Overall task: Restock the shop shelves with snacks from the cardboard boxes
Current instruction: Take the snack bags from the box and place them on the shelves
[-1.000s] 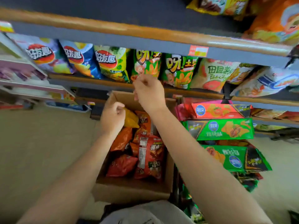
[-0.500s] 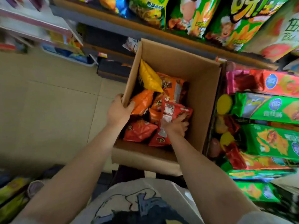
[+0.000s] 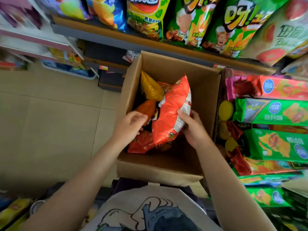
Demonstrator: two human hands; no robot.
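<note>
An open cardboard box (image 3: 160,170) stands on the floor below me, with several snack bags inside. My right hand (image 3: 191,129) grips a red snack bag (image 3: 170,112) by its lower right edge and holds it up above the others. My left hand (image 3: 130,124) hovers inside the box at its left wall with fingers loosely curled, holding nothing. Beneath lie an orange bag (image 3: 145,109), a yellow bag (image 3: 150,89) and another red bag (image 3: 141,144). The shelf above carries green chip bags (image 3: 233,27).
To the right, shelves hold green packets (image 3: 273,112) and a pink-red packet (image 3: 270,87) lying flat. A lower dark shelf (image 3: 110,59) runs behind the box. Beige floor tiles (image 3: 50,117) spread to the left. More yellow packets (image 3: 13,212) lie at the bottom left.
My right hand came down from the shelf into the box, took hold of the red bag and lifted it. My left hand let go of the box's left wall and moved inside.
</note>
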